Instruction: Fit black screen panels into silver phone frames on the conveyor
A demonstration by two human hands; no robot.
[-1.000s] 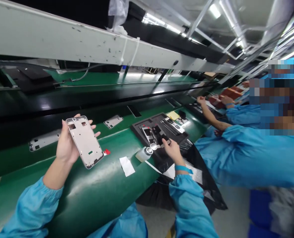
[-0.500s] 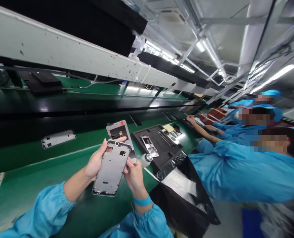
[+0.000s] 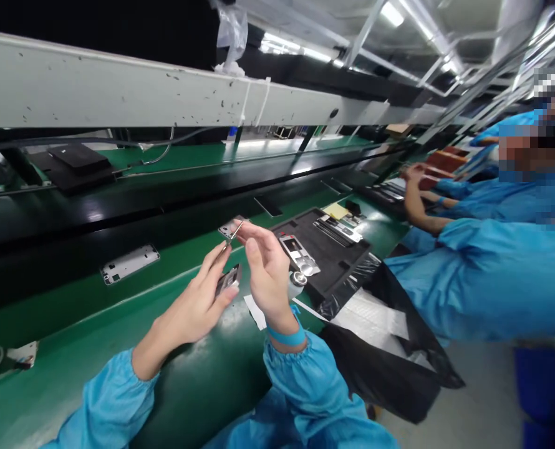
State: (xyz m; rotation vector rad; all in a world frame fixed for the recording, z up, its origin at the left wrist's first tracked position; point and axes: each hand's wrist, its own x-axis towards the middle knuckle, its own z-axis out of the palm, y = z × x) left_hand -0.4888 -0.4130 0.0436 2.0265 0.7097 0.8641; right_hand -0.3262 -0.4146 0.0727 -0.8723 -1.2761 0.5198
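Holding a phone frame [image 3: 228,279] edge-on above the green desk [image 3: 72,374], the left hand [image 3: 197,305] grips its lower end, so most of the frame is hidden between the palms. The right hand [image 3: 265,274] pinches its upper end, fingers closed on it, just left of the black tray [image 3: 324,249]. A white paper slip [image 3: 256,312] peeks out below the right wrist. Another frame [image 3: 130,263] lies well left of the tray. A co-worker's blue sleeve [image 3: 483,274] fills the space right of the tray.
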